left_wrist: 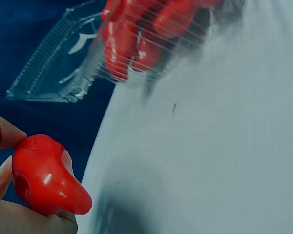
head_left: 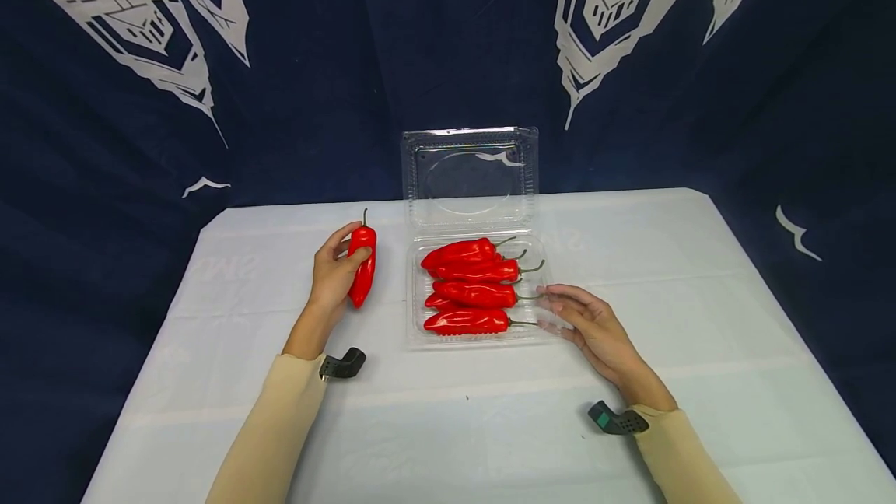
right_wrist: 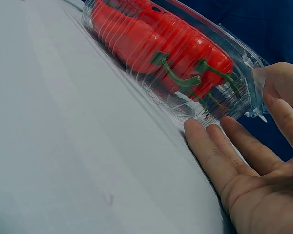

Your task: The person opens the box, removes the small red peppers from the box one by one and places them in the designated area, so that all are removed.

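Observation:
My left hand (head_left: 334, 274) grips a red chili pepper (head_left: 362, 267), thumb across its near side and fingers behind it. The pepper hangs tip down, stem up, left of the clear plastic clamshell box (head_left: 418, 337). In the left wrist view the held pepper (left_wrist: 46, 175) shows end on. Several red peppers (head_left: 469, 322) lie side by side in the box, their green stems pointing right. My right hand (head_left: 588, 325) touches the box's right side with fingers spread and fairly straight. In the right wrist view its fingertips (right_wrist: 193, 126) lie right at the box's wall.
The clear lid (head_left: 472, 169) stands open at the back of the box. White cloth covers the table (head_left: 448, 434). A dark blue printed curtain (head_left: 476, 61) hangs behind the table's far edge. Black bands (head_left: 343, 364) sit at both wrists.

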`<state>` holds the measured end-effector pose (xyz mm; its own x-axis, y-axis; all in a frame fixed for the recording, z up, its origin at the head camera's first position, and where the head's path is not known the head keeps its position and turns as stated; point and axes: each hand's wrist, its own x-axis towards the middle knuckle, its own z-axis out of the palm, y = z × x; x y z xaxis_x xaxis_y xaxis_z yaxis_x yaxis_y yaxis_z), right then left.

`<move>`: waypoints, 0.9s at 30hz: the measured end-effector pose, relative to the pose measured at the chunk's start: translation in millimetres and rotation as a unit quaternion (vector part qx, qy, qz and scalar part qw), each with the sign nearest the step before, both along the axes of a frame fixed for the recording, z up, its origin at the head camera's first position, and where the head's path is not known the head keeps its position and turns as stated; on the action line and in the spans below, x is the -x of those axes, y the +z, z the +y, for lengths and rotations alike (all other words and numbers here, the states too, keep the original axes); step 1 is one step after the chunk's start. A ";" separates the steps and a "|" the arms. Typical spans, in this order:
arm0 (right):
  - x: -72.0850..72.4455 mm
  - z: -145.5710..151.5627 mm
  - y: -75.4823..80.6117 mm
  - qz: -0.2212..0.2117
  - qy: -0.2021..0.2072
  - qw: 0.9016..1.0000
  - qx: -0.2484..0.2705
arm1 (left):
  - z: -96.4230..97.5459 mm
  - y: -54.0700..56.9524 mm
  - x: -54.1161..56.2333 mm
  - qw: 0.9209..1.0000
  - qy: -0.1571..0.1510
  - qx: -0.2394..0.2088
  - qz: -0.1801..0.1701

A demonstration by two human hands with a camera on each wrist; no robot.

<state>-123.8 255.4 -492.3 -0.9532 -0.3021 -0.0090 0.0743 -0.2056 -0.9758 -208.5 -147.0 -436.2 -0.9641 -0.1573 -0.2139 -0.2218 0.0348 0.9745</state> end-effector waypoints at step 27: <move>0.2 -0.2 0.4 0.000 -0.003 1.000 -0.007 | 13.8 -34.8 25.4 1.000 0.002 0.014 -0.003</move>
